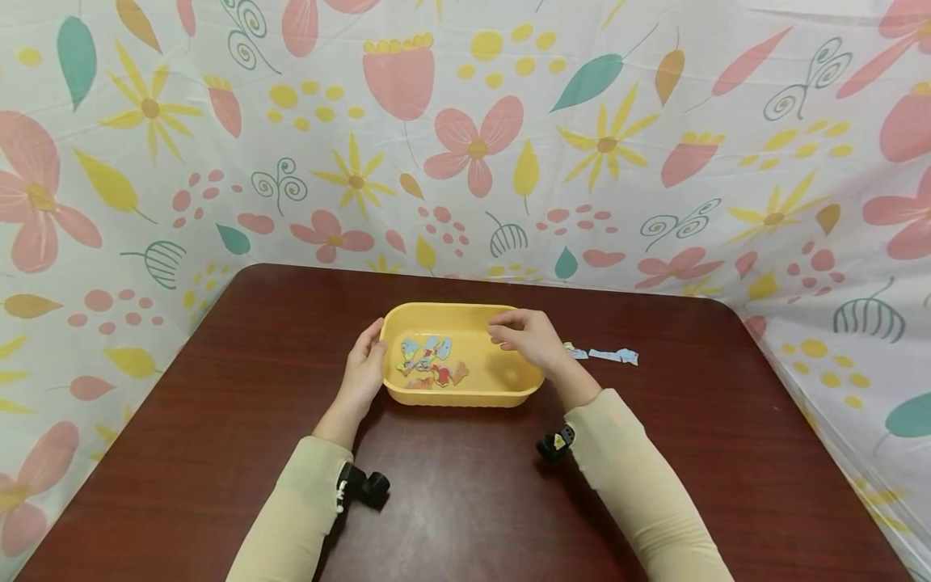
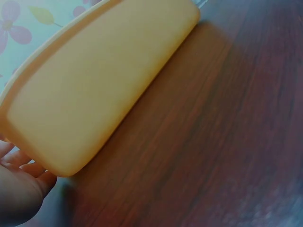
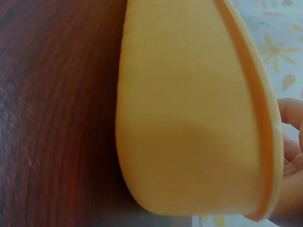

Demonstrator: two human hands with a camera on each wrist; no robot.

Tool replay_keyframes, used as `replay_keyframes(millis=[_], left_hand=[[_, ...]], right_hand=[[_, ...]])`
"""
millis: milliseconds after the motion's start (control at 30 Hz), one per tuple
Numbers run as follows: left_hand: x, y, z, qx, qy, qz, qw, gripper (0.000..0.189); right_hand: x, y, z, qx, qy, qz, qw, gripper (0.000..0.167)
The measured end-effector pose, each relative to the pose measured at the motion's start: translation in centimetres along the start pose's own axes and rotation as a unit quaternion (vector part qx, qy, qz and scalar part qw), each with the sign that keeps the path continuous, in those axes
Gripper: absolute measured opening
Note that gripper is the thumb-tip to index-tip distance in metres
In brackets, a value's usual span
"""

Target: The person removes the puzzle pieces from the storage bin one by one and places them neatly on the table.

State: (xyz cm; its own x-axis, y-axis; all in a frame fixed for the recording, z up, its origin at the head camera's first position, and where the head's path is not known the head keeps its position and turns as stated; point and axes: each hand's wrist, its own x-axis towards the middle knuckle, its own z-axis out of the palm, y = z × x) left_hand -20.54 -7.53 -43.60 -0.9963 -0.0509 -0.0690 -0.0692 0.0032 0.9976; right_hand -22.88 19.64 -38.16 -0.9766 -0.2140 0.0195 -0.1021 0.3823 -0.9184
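A yellow plastic tray [image 1: 494, 396] with low walls sits on the table. Several flat, colourful puzzle-like pieces [image 1: 440, 373] lie inside it, mostly toward its left. My left hand [image 1: 364, 364] holds the tray's left end, thumb near the rim and fingers [image 2: 18, 157] along the outer wall. My right hand [image 1: 529, 338] hovers over the tray's right part. Its fingers [image 3: 289, 111] are loosely bent, and no piece shows between them. More pale blue pieces [image 1: 617, 356] lie on the table right of the tray, some partly hidden behind my right wrist.
The dark reddish-brown table [image 1: 451, 493] extends around the tray. Behind it hangs a white cloth [image 1: 451, 226] with flowers and leaves. Black wrist cameras [image 1: 367, 487] are strapped over both light sleeves.
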Motion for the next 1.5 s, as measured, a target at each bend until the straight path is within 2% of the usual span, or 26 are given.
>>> replay_keyframes(millis=[67,300,433,600,700,900,1200,1333,1500], left_hand=[[0.1,0.0,0.0,0.002,-0.001,-0.003,1.0000,0.046],[0.1,0.1,0.2,0.003,0.002,-0.004,1.0000,0.046],[0.0,0.1,0.2,0.003,0.001,-0.001,1.0000,0.046],[0.0,0.2,0.2,0.003,0.000,0.004,1.0000,0.046],[0.0,0.2,0.2,0.003,-0.002,0.004,1.0000,0.046],[-0.1,0.1,0.1,0.005,-0.003,0.002,1.0000,0.047],[-0.1,0.0,0.2,-0.004,-0.005,0.008,1.0000,0.046],[0.0,0.0,0.1,-0.003,-0.005,0.005,1.0000,0.046],[-0.1,0.1,0.1,0.001,0.000,0.000,1.0000,0.046]], right_hand=[[0.1,0.0,0.3,0.003,-0.005,-0.007,1.0000,0.035],[0.3,-0.7,1.5,-0.017,-0.022,0.013,0.9995,0.033],[0.5,-0.9,2.2,-0.025,-0.030,0.010,0.9992,0.032],[1.0,-0.4,3.1,-0.031,-0.034,0.009,0.9989,0.031],[1.4,-0.2,3.7,-0.038,-0.038,-0.001,0.9986,0.030],[1.7,0.1,5.1,-0.088,-0.048,-0.033,0.9944,0.025],[1.1,0.1,5.8,-0.101,-0.062,-0.005,0.9929,0.025],[1.1,0.3,6.1,-0.125,-0.087,-0.009,0.9883,0.028],[1.2,0.2,6.6,-0.197,-0.113,-0.017,0.9737,0.032]])
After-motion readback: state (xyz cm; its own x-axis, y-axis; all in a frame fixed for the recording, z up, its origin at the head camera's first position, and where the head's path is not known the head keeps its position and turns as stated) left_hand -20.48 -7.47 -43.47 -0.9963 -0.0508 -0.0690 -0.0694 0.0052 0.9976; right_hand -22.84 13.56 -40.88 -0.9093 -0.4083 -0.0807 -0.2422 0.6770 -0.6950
